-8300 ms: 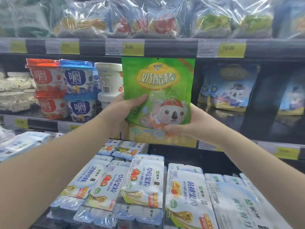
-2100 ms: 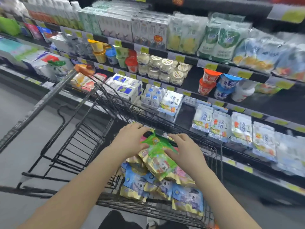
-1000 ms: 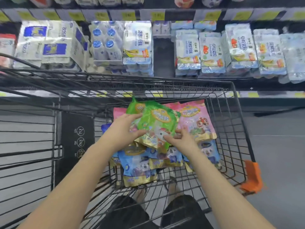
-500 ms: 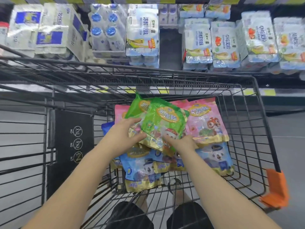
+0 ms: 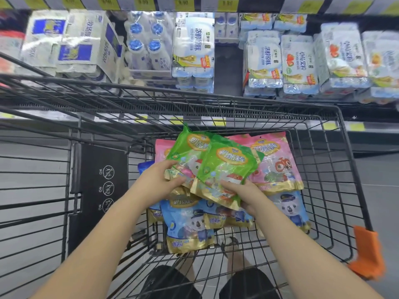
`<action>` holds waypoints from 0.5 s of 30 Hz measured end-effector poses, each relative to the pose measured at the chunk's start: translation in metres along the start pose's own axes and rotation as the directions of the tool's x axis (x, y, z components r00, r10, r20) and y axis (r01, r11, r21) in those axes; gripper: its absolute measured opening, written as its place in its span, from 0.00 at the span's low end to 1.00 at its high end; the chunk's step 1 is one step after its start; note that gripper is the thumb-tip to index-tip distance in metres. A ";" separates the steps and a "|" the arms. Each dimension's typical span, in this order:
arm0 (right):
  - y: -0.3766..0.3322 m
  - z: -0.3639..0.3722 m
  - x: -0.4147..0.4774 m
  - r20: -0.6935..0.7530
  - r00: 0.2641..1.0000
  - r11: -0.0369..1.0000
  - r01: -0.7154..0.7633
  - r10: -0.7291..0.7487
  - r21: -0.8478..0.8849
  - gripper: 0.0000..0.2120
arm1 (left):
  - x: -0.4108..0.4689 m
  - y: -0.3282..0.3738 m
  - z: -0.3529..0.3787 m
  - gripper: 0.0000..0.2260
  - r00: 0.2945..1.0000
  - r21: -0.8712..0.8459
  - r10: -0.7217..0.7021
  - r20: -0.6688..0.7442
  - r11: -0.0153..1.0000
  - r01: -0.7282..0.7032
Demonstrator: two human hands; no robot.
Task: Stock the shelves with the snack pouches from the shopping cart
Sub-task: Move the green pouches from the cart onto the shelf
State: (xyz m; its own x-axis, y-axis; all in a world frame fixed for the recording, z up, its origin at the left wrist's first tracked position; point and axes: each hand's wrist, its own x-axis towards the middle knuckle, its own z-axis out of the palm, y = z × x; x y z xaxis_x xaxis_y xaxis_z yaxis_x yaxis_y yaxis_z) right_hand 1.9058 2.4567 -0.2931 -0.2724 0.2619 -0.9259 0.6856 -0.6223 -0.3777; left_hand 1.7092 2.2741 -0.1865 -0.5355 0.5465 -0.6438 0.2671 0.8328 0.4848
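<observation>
- My dark shorts (image 5: 170,283) and feet show through the wire floor of the shopping cart (image 5: 345,160), nearest the camera; both forearms reach forward over the cart's near edge.
- Left hand (image 5: 160,182): fingers closed on the lower left corner of the rear green pouch (image 5: 183,147), thumb on top.
- Right hand (image 5: 244,194): closed on the bottom gold edge of the front green pouch (image 5: 226,169), fingers underneath, thumb across the face.
- The two green pouches overlap, front one lying over the right half of the rear one; both tilted, raised above the pile in the cart basket.
- Below them: blue pouches (image 5: 190,225), partly covered by my hands and the green ones. To the right, a pink pouch (image 5: 278,167); a second pink one at left is mostly hidden.
- Black placard (image 5: 101,188) with three "NO" symbols on the folded seat panel, left of the pile. Orange corner bumper (image 5: 367,253) at right.
- Beyond the cart's far wall: shelf (image 5: 226,52) of white multipack dairy cartons and bottles, wire partly in the way. Price tags (image 5: 142,2) along the top are cut off and blurred.
</observation>
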 end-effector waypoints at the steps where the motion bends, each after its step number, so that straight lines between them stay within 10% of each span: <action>1: -0.004 0.000 -0.009 0.009 1.000 1.000 -0.005 0.005 0.020 0.36 | 0.001 -0.001 0.000 0.29 1.000 -0.009 -0.009 -0.007 1.000 0.009; 6: 0.001 -0.018 -0.017 0.064 0.998 0.997 -0.031 0.026 0.072 0.43 | 0.007 -0.004 0.004 0.31 1.000 -0.051 -0.029 -0.008 0.998 0.028; 15: 0.005 -0.055 -0.031 0.091 0.992 0.995 0.096 -0.093 -0.029 0.21 | 0.054 -0.003 0.021 0.32 0.988 -0.028 -0.113 -0.105 0.994 0.110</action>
State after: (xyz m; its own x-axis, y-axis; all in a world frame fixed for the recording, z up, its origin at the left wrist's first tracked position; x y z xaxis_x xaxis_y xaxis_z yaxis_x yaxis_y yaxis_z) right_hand 1.9549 2.4861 -0.2658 -0.3947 0.2503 -0.8840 0.6761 -0.5724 -0.4640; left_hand 1.6959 2.3032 -0.2353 -0.6435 0.4370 -0.6284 0.1842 0.8853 0.4270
